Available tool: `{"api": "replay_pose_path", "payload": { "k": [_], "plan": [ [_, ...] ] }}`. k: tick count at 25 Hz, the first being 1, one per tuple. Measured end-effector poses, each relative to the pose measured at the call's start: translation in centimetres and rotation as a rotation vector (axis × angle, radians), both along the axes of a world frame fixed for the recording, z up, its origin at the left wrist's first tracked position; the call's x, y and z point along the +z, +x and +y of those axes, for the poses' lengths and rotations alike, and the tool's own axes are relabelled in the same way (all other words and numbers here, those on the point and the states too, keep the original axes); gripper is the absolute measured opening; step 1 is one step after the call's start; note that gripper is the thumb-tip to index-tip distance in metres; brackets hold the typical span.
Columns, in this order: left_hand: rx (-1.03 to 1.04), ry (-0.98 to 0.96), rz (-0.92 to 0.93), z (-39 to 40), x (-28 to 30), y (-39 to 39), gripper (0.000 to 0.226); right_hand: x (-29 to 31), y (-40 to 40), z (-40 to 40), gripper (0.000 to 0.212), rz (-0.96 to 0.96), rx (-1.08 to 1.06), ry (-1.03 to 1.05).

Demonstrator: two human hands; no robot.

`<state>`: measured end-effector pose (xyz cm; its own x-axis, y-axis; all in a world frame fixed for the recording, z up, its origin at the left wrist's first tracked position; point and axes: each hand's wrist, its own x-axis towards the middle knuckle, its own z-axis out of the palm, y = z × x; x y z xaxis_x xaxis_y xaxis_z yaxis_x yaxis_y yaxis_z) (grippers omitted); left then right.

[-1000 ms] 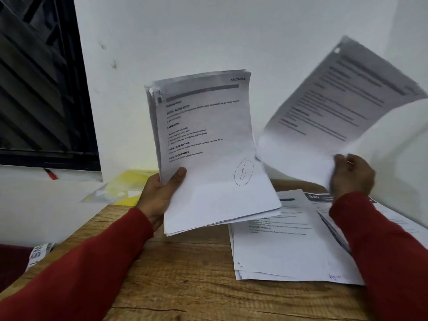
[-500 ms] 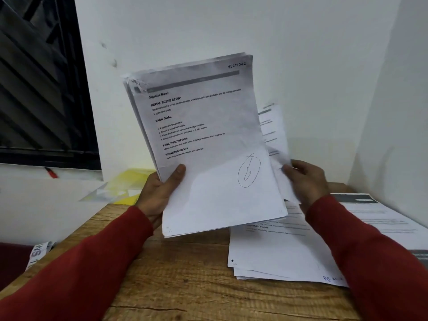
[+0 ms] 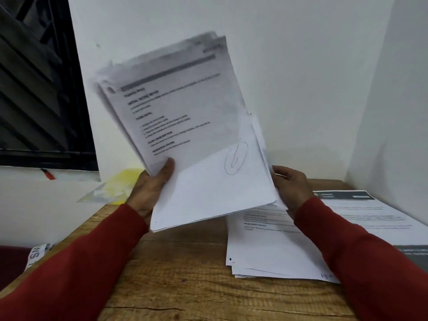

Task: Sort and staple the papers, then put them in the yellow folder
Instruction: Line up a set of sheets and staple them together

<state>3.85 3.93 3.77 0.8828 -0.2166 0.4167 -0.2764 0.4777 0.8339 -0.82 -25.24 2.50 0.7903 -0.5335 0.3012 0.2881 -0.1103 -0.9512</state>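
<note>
A thick stack of printed papers [image 3: 185,126] is held upright above the wooden table [image 3: 185,286], tilted to the left. My left hand [image 3: 150,188] grips its lower left edge with the thumb on the front page. My right hand [image 3: 291,186] holds the stack's lower right edge, fingers behind the sheets. A second pile of papers [image 3: 273,249] lies flat on the table under my right arm. The yellow folder [image 3: 120,184] lies on the white ledge behind my left hand, partly hidden. No stapler is in view.
Another printed sheet [image 3: 370,216] with a dark header lies at the table's right side against the white wall. A dark window [image 3: 34,89] fills the upper left. A small red object [image 3: 47,174] sits on the ledge.
My right hand swung a single sheet in from the upper right and brought it behind the stack. Now both hands hold the stack, which has tilted further left.
</note>
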Motion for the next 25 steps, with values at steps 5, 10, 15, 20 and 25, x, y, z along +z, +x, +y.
{"api": "replay_pose_path", "payload": {
  "k": [5,10,15,20,25],
  "plan": [
    [-0.019,0.182,0.164,0.0,-1.1,0.9,0.024,0.6,-0.8,1.8,0.020,-0.094,0.157,0.091],
    [-0.075,0.137,0.234,0.2,-1.3,1.5,0.034,0.8,-1.0,2.1,0.022,-0.143,0.230,0.215],
    [-0.035,0.193,0.183,-0.3,-1.3,1.1,0.028,0.8,-1.5,3.0,0.022,-0.070,0.304,0.154],
    [0.073,0.219,0.127,-0.7,-1.6,0.8,0.022,1.0,-1.5,3.0,0.042,-0.014,0.262,0.043],
    [-0.009,0.218,0.104,-0.8,-1.6,0.0,0.030,1.0,-1.6,3.0,0.011,-0.054,0.111,0.009]
  ]
}}
